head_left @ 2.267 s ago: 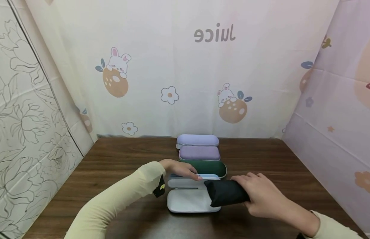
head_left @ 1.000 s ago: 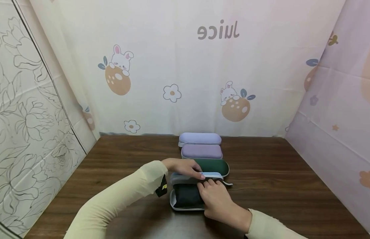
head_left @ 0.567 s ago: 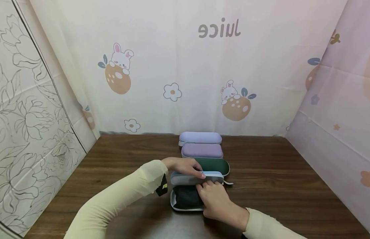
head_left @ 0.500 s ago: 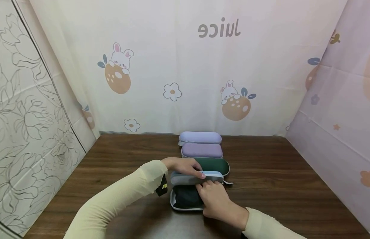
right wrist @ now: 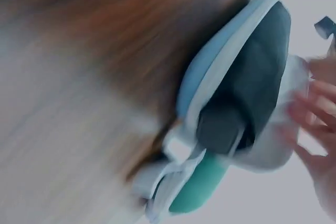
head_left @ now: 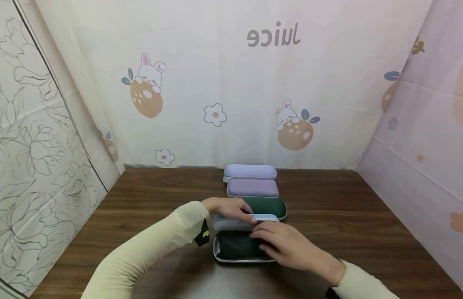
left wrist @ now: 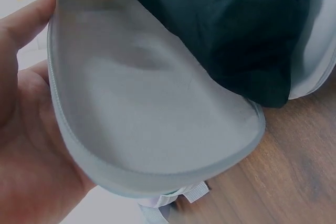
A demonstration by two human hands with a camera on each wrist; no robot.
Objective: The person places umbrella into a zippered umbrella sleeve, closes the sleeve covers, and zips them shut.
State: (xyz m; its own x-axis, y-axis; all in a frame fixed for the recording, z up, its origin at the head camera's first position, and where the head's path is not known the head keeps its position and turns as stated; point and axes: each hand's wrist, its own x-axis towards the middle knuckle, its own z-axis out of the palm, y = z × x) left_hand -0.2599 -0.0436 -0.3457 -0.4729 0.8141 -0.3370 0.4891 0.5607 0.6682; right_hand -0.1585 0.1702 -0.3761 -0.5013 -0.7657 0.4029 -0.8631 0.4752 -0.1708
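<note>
A light blue zip case point(head_left: 231, 261) lies with its lid raised, grey-white inside. In its base sits a black folded bundle point(head_left: 235, 245) that looks like a compact umbrella; a dark block-like end point(right wrist: 220, 127) shows in the right wrist view. My left hand point(head_left: 231, 209) pinches the raised lid point(left wrist: 152, 103), thumb over the rim and fingers behind. In the left wrist view, black fabric point(left wrist: 236, 30) overlaps the lid's edge. My right hand point(head_left: 287, 245) hovers over the case's right end, fingers loosely extended and near the lid. That hand is blurred in the right wrist view.
Behind the case stand a green case point(head_left: 269, 206), a purple case point(head_left: 252, 188) and a lavender case point(head_left: 250, 171), one behind another on the wooden table point(head_left: 160, 191). A patterned curtain point(head_left: 186, 74) hangs at the table's back edge.
My right hand brought the black folded umbrella leftward into the case base and pressed at its right end. Now that hand has drawn back rightward, its fingers loosened. My left hand stays on the lid.
</note>
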